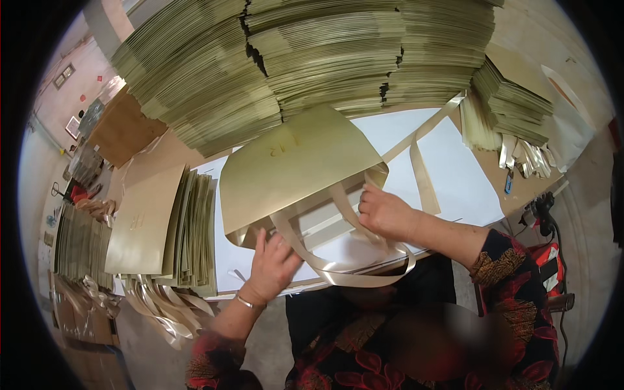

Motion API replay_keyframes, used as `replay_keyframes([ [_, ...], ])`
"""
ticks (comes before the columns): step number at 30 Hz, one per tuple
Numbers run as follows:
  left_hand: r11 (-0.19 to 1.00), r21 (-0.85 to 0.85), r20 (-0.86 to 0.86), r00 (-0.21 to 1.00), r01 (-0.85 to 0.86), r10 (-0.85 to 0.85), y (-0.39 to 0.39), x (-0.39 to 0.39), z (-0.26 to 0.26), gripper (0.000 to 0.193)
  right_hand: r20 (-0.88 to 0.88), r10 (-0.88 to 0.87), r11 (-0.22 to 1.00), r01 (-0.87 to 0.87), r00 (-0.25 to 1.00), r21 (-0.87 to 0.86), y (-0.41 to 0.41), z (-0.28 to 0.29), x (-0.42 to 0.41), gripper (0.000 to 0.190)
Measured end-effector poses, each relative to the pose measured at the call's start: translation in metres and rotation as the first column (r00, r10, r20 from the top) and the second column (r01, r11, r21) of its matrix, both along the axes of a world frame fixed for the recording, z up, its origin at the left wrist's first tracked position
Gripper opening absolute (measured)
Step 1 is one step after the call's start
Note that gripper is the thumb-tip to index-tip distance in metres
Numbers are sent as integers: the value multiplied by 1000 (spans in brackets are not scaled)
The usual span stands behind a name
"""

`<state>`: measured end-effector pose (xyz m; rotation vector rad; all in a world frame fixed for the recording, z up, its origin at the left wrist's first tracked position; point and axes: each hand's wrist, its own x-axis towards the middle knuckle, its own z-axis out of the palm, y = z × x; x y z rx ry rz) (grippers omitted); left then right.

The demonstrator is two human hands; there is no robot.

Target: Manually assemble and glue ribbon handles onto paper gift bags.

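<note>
A gold paper bag (302,151) lies tilted before me, its mouth facing me and spread wide. Loops of cream satin ribbon (336,278) hang from the mouth towards my lap. At the left corner of the mouth, my left hand (275,263) has its fingers apart, with the fingertips against the rim; its thumb is mostly hidden. My right hand (387,212) is at the right side of the mouth, its fingers closed on a ribbon handle (369,179) beside the inner rim. Another length of ribbon (424,175) lies on the white sheet (453,170) behind the right hand.
Tall stacks of flat gold bags (331,53) stand along the back. More bags (141,224) lean at the left, their ribbons (165,312) hanging over the table edge. A smaller pile (512,102), a blue utility knife (509,182) and a cardboard box (122,126) are around the table.
</note>
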<state>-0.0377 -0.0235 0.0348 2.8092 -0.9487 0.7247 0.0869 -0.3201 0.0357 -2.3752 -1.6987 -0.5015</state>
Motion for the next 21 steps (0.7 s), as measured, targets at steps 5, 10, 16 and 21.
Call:
replay_keyframes([
  [5, 990, 114, 2, 997, -83, 83, -14, -7, 19, 12, 57, -126, 976, 134, 990, -172, -2, 7, -17, 7],
  [10, 958, 133, -185, 943, -253, 275, -36, 30, 32, 18, -19, -175, 962, 167, 984, -218, 3, 12, -17, 16],
  [16, 942, 13, -132, 933, -335, 333, -68, 60, 12, 39, -123, -217, 952, 183, 968, -245, 5, 19, -20, 36],
  [21, 632, -658, -608, 784, -410, -124, -70, 72, -26, 44, -210, -259, 939, 196, 943, -281, 3, 17, -21, 47],
])
